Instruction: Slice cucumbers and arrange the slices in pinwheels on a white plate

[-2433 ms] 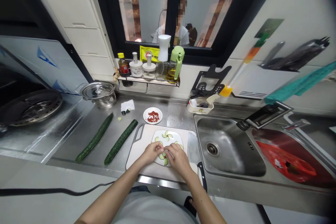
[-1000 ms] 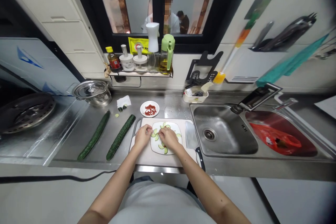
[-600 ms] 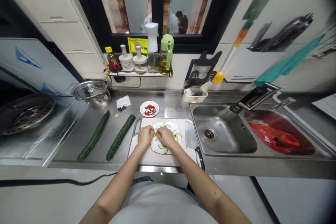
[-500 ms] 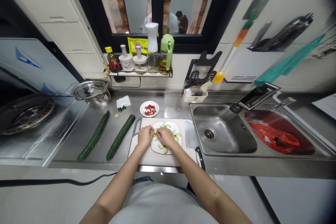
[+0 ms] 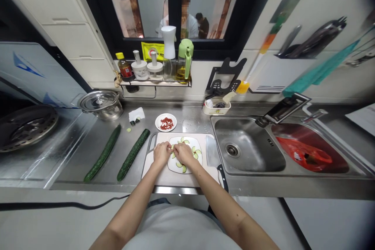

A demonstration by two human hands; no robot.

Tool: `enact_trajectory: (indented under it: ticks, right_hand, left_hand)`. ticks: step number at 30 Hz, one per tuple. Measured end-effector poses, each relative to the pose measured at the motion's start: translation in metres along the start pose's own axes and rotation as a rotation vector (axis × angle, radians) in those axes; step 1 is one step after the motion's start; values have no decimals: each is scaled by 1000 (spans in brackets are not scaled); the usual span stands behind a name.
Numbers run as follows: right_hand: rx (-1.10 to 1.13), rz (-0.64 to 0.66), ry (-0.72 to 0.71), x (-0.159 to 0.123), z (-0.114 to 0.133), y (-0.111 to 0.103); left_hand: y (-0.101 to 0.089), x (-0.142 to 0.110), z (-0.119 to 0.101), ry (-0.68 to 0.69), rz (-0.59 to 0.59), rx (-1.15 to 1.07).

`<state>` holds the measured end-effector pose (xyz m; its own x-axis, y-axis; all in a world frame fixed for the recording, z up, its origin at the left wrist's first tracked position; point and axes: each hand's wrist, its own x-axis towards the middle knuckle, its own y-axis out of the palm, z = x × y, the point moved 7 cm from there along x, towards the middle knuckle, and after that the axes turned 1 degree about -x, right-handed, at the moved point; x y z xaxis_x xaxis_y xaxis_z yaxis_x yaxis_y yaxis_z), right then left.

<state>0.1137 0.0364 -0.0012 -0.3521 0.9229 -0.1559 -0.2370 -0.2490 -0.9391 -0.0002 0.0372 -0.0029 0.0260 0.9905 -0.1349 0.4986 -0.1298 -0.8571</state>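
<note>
A white plate (image 5: 198, 142) with green cucumber slices (image 5: 195, 151) arranged on it sits on a white cutting board (image 5: 172, 177). My left hand (image 5: 161, 153) rests at the plate's left edge, fingers curled and pinched. My right hand (image 5: 183, 153) lies over the plate's middle, fingertips pinched beside the left hand's. What they pinch looks like a cucumber slice, but it is mostly hidden. A cleaver (image 5: 212, 156) lies on the board's right side, handle toward me.
Two whole cucumbers (image 5: 103, 153) (image 5: 133, 154) lie left of the board. A small dish of red bits (image 5: 166, 122), a lidded steel pot (image 5: 101, 104), a condiment rack (image 5: 155, 71) and a sink (image 5: 246, 152) surround it. A person stands behind the window.
Both hands have shifted from the plate's near edge up toward its left middle and stay pinched together. The camera view has tilted and drifted slightly.
</note>
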Motion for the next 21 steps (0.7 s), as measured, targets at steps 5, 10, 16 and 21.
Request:
enact_trajectory:
  ticks: [5, 10, 16, 21]
  right_hand:
    - [14, 2, 39, -1, -3, -4]
    - [28, 8, 71, -1, -5, -9]
    - [34, 32, 76, 2, -1, -7]
    - [35, 24, 73, 1, -1, -8]
  left_hand:
    - [1, 1, 1, -3, 0, 0]
    - [1, 2, 1, 4, 1, -2]
    - [1, 2, 1, -1, 6, 10]
    - [0, 2, 3, -13, 7, -22]
